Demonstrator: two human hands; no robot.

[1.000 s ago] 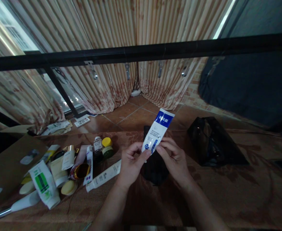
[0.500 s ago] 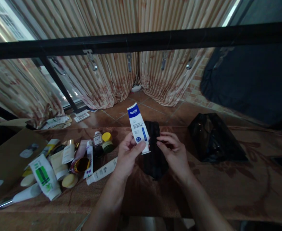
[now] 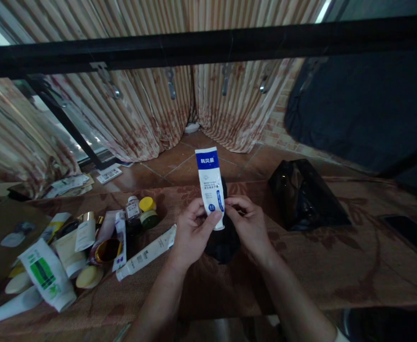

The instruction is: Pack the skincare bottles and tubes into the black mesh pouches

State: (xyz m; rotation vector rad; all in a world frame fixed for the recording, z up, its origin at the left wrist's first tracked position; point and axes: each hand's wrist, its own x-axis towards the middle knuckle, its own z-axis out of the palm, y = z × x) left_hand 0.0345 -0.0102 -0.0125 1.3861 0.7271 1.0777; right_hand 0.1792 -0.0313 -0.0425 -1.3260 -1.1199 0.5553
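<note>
A white squeeze tube with a blue band (image 3: 209,183) stands nearly upright, its narrow end down, in front of me. Around its lower left side my left hand (image 3: 196,230) is closed, the thumb lying across the front. My right hand (image 3: 247,223) has its fingers drawn together in a pinch at the tube's lower right edge; the fingertips are partly hidden. Behind and below the tube lies a soft black item (image 3: 222,247), mostly covered by tube and hands. Left of my left hand, another slim white tube (image 3: 147,251) rests on the brown cloth.
Several tubes and jars crowd the left side, among them a green-labelled tube (image 3: 48,275) and a yellow-lidded jar (image 3: 147,211). A cardboard box (image 3: 2,247) stands at far left. On the right are a black plastic bag (image 3: 304,199) and a dark phone (image 3: 411,235). A black rail (image 3: 208,45) crosses ahead.
The tube has turned more upright and faces me. My right hand has moved left from the black item to the tube's edge. The whole view has shifted slightly.
</note>
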